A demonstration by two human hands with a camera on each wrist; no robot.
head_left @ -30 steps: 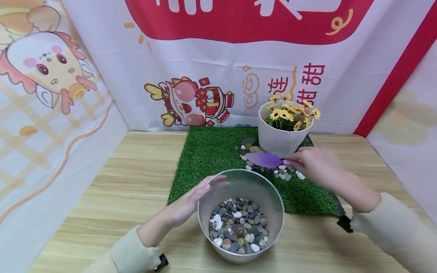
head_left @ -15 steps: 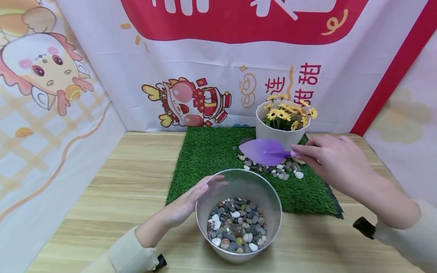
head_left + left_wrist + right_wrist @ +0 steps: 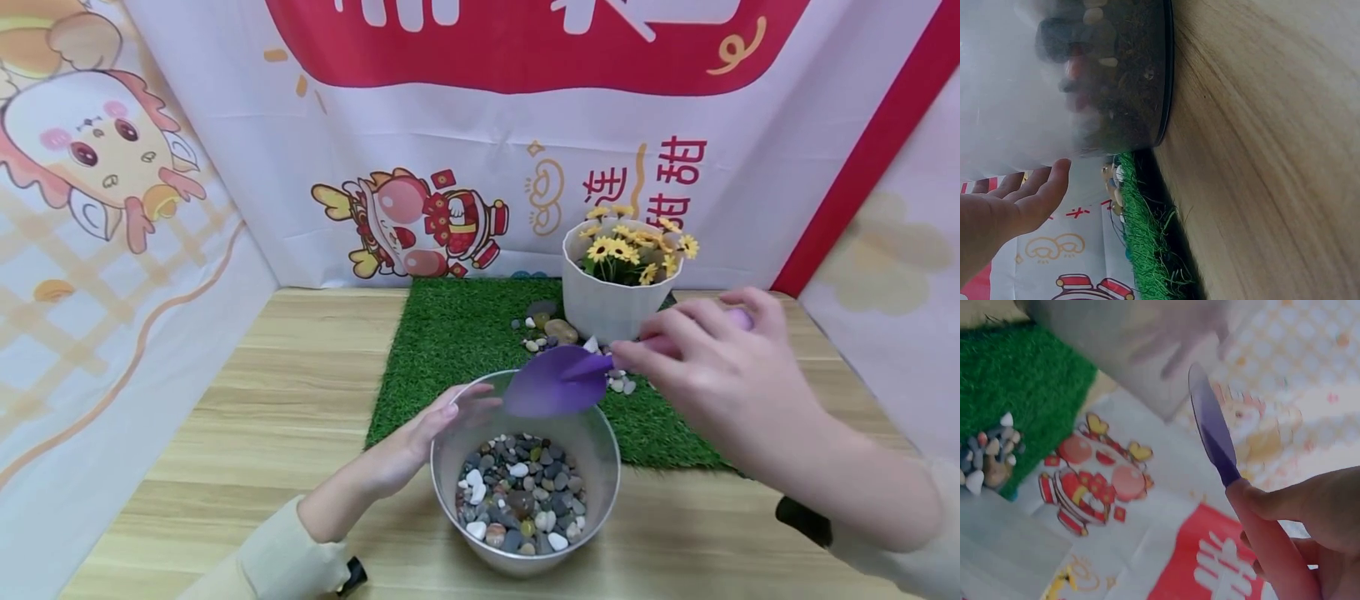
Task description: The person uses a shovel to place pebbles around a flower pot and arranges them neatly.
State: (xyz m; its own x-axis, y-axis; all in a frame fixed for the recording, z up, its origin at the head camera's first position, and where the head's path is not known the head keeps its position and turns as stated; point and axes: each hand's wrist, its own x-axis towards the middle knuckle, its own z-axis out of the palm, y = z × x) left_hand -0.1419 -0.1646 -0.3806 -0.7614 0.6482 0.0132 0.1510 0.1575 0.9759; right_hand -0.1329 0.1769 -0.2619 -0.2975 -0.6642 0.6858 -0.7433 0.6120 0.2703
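Note:
My right hand (image 3: 720, 375) grips the pinkish-purple handle of a small purple trowel (image 3: 558, 383). The trowel's blade overlaps the far rim of a translucent bucket (image 3: 611, 492) in the head view; no stones show on it there. Seen from the right wrist, the blade (image 3: 1213, 422) stands nearly edge-on. Pebbles (image 3: 525, 500) in grey, white and brown cover the bucket's bottom. My left hand (image 3: 412, 442) lies along the bucket's left side with extended fingers. In the left wrist view, its fingertips touch the bucket wall (image 3: 1016, 112), and dark material shows low inside.
Behind the bucket, a green turf mat (image 3: 450, 350) covers part of the wooden table (image 3: 285, 417). On it stands a white pot (image 3: 611, 304) of yellow flowers (image 3: 618, 250), with loose pebbles (image 3: 558, 331) before it. A printed cloth (image 3: 487, 125) closes off the back.
My right hand has lifted the trowel from the pebbles by the pot and brought it toward me, over the bucket's far rim. The left hand stays at the bucket.

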